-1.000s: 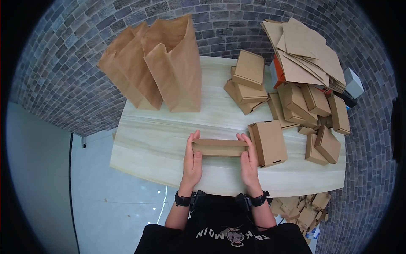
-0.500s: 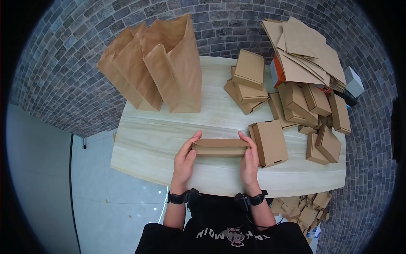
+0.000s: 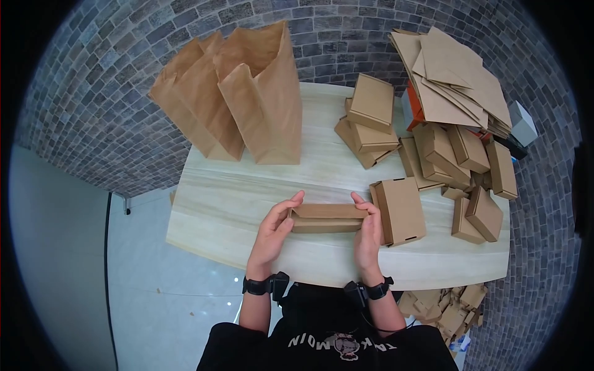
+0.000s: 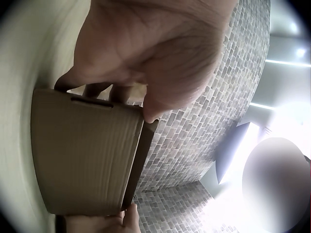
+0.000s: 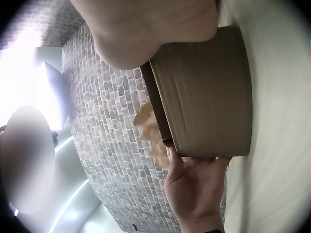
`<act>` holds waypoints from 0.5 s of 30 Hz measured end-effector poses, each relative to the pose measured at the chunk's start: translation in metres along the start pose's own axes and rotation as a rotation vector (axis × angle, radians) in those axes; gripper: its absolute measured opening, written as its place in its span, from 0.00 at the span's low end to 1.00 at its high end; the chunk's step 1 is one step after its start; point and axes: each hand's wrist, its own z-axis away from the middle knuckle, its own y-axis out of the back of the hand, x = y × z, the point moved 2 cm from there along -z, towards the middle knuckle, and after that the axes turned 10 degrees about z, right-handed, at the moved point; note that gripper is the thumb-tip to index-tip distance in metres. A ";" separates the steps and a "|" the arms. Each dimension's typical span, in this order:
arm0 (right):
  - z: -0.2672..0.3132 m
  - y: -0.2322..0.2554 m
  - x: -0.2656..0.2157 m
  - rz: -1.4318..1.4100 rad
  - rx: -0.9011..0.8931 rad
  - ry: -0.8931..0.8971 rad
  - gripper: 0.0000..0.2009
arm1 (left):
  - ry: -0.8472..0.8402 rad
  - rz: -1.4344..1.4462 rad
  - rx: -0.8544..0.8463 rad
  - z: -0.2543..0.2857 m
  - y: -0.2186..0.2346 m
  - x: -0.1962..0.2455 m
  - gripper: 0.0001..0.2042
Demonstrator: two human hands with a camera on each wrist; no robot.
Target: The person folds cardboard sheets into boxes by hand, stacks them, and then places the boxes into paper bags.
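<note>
Between both hands a brown cardboard box (image 3: pixel 328 226) is held lengthwise low over the table, its lid tilted down with a narrow dark gap along the side facing me. My left hand (image 3: pixel 270 232) grips the left end, thumb at the near edge and fingertips behind. At the right end, my right hand (image 3: pixel 367 238) holds the corner with its fingers bent over the lid. In the left wrist view the box's broad side (image 4: pixel 87 150) shows a slot near the left fingers. The right wrist view shows its plain front (image 5: pixel 204 97), with the right fingertips hidden.
Close right of the hands lies a larger cardboard box (image 3: pixel 401 210). Stacked boxes (image 3: pixel 371 102) and a pile of small boxes (image 3: pixel 442 154) stand behind it, beside flat cardboard sheets (image 3: pixel 451 80). Two paper bags (image 3: pixel 263 117) stand at the back left. Cardboard scraps (image 3: pixel 442 309) lie below the table's right side.
My left hand has swung outward to the left, its thumb shifting on the box end. Right fingers have bent further over the corner. The lid has come down, narrowing the opening.
</note>
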 end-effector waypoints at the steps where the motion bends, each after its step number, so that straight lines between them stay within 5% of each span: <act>1: 0.000 0.000 0.001 -0.001 0.001 0.000 0.15 | -0.021 0.016 -0.008 0.001 0.000 -0.002 0.19; 6: -0.001 -0.003 0.000 0.002 0.050 -0.016 0.15 | -0.053 0.096 -0.052 0.003 0.007 -0.009 0.17; 15: -0.004 -0.006 -0.007 -0.007 0.086 -0.062 0.15 | 0.168 0.158 0.006 -0.010 0.028 -0.006 0.10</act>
